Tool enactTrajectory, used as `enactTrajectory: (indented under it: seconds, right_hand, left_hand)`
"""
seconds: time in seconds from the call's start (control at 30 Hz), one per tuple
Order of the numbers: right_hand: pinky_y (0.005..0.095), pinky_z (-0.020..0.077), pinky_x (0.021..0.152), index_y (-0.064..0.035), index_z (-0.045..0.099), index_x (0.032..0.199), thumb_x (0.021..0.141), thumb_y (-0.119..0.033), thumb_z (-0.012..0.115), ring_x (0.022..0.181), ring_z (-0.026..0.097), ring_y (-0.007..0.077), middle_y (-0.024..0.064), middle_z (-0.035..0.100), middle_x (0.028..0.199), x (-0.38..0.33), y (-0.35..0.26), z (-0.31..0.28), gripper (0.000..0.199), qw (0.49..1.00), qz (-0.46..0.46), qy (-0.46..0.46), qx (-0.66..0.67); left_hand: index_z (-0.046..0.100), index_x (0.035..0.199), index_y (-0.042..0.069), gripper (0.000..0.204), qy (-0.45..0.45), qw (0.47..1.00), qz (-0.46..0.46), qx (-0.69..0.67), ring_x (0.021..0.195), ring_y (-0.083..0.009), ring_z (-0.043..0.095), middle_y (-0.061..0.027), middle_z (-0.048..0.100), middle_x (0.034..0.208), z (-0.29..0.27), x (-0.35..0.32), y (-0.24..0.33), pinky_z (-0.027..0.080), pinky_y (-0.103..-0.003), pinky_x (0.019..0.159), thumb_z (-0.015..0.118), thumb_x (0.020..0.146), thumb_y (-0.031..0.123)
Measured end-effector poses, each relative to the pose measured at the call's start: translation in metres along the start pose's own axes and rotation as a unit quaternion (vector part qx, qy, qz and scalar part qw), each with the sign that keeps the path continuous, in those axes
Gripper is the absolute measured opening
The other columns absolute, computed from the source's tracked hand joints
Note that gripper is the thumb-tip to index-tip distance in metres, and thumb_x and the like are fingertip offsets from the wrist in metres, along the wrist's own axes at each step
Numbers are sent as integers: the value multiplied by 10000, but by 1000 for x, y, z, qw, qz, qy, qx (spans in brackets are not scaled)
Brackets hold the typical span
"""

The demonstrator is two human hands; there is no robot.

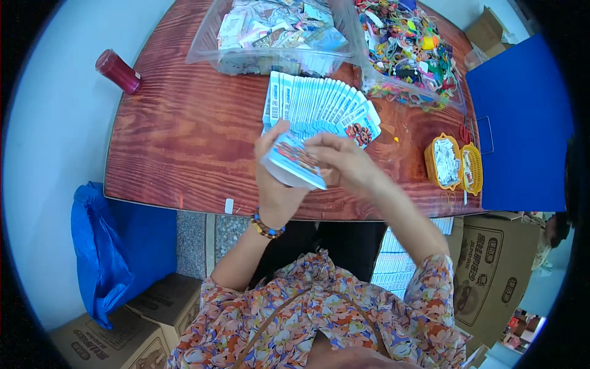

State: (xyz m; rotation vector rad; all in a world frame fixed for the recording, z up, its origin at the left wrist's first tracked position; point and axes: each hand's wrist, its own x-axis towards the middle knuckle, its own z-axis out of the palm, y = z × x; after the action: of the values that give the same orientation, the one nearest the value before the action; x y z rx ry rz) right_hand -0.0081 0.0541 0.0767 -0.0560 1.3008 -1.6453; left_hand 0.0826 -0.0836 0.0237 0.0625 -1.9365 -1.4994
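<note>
My left hand (276, 190), with a beaded bracelet at the wrist, is closed round a small stack of light-blue printed cards (289, 161). The stack is tilted, its white edges facing me. At its right side, my right hand (347, 161) has its fingers bent and pressed together on the cards; whether one card is parted from the rest I cannot tell. Just beyond both hands, many similar blue-and-white cards (319, 101) lie fanned in an overlapping row on the wooden table (184, 129).
A clear bin (203, 46) of flat packets stands at the back, beside another clear bin (424, 92) of colourful small items. Yellow baskets (435, 172) hold small white pieces at right. A red cup (120, 72) is at far left. Cardboard boxes (491, 270) flank me below.
</note>
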Motion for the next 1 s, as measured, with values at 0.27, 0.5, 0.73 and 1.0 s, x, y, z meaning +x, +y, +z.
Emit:
enactTrajectory:
  seconds: [0.27,0.5,0.73,1.0]
  right_hand:
    - [288,504,670,-56,671,1082,912,-157,637,788,682,220,86,704,892,121,-159,-79,201,239,-455,388,-765]
    - [240,456,622,-48,668,1139,927,-168,639,685,604,96,21,659,774,66,-151,-83,245,637,-489,252,-540]
    - [188,409,568,11,664,1093,895,-2,677,653,517,21,-14,643,789,-58,-67,-29,199,814,-421,207,-343]
    - [240,443,565,43,647,1064,880,-46,665,610,522,48,48,627,697,-79,-51,-54,205,800,-316,206,-467]
  left_hand:
    - [386,1367,36,841,-95,983,-155,-18,1144,-258,543,-152,495,1239,-1,15,-8,533,-382,857,880,702,178]
    - [400,1433,-5,880,-84,989,-56,106,1060,-343,562,-181,524,1164,3,15,-18,490,-413,898,857,720,237]
    - [383,1448,-29,920,-92,978,-11,185,1001,-335,569,-181,527,1124,18,16,-16,496,-416,861,867,707,224]
    - [375,1451,-32,988,-133,963,54,229,1032,-339,562,-179,538,1141,40,10,7,498,-413,856,899,634,149]
